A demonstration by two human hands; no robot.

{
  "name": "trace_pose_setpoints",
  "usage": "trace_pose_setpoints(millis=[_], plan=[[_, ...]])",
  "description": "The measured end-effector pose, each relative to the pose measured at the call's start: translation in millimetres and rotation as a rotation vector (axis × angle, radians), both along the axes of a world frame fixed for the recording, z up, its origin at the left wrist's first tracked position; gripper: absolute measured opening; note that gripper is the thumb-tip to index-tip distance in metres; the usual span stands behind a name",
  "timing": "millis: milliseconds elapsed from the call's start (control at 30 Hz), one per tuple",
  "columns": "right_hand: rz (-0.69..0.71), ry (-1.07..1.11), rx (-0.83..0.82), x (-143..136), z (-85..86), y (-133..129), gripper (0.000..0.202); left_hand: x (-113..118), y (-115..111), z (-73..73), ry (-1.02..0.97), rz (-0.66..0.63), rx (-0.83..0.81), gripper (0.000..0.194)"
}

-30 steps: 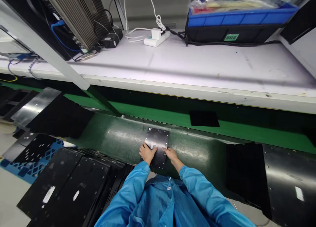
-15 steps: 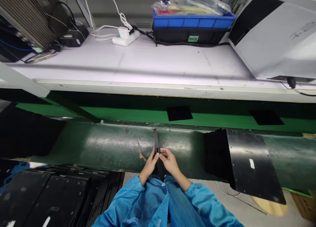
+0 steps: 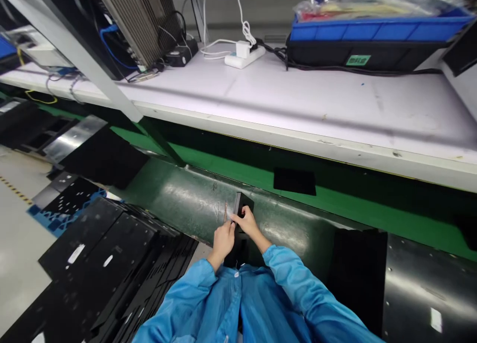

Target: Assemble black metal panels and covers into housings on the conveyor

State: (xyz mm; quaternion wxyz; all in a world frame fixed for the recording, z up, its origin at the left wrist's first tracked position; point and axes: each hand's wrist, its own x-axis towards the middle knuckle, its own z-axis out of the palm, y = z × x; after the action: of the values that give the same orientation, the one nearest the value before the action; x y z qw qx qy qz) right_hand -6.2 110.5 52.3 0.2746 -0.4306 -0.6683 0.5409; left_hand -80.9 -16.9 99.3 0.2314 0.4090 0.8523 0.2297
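Turned since the earlier frame, the black panel [image 3: 246, 201] stands over the green bench [image 3: 182, 191], showing more face. The right hand [image 3: 249, 224] grips its edge; the left hand's [image 3: 223, 240] grip I can't tell. Steady, 2-sided support should prevent slipping.

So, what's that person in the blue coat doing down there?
They are handling a flat black piece at the green bench. It is propped up on its edge. The right hand grips it, and the left hand is right up against it. A big pile of black panels sits to the person's left.
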Motion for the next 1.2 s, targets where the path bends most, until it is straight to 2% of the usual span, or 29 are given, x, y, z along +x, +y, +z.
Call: trace_pose_setpoints(millis=[100,200,267,333,433,500,567,633,767,867,967,1067,1133,1200], plan=[[-0.013,0.124,-0.106,-12,-2.4,-5,0.047,-28,-3,-18.1,0.003,0.253,-0.061,0.035],[0.048,0.239,-0.200,7,-3.1,2,0.039,-71,-11,-38.2,-0.030,0.433,-0.109,0.038],[0.060,0.257,-0.199,33,-3.8,16,0.036,-101,-16,-49.3,-0.040,0.440,-0.103,0.041],[0.014,0.216,-0.165,67,-5.9,35,0.035,-124,-19,-57.1,-0.043,0.430,-0.100,0.041],[-0.135,0.049,-0.177,119,-13.7,62,0.035,-147,-16,-61.1,0.001,0.431,-0.144,0.032],[-0.230,-0.081,-0.211,149,-22.2,72,0.035,-154,-3,-58.9,0.070,0.406,-0.156,0.030],[-0.276,-0.174,-0.218,172,-31.7,75,0.031,-155,23,-53.9,0.141,0.328,-0.120,0.034],[-0.310,-0.232,-0.204,187,-40.0,74,0.024,-145,66,-46.9,0.192,0.175,-0.040,0.039],[-0.407,-0.328,-0.167,199,-48.9,71,0.012,-103,183,-30.1,0.251,-0.247,0.119,0.047],[-0.467,-0.421,-0.099,203,-51.9,69,0.028,-69,271,-21.0,0.266,-0.489,0.079,0.074],[-0.471,-0.551,-0.016,206,-57.5,59,0.037,-47,339,-23.7,0.304,-0.656,-0.021,0.111],[-0.435,-0.575,-0.066,207,-66.2,41,0.040,-34,381,-37.9,0.376,-0.750,-0.124,0.132],[-0.432,-0.555,-0.108,205,-71.4,29,0.040,-31,394,-48.8,0.422,-0.751,-0.196,0.137],[-0.452,-0.529,-0.130,204,-74.9,21,0.036,-32,398,-56.6,0.475,-0.733,-0.219,0.137]])
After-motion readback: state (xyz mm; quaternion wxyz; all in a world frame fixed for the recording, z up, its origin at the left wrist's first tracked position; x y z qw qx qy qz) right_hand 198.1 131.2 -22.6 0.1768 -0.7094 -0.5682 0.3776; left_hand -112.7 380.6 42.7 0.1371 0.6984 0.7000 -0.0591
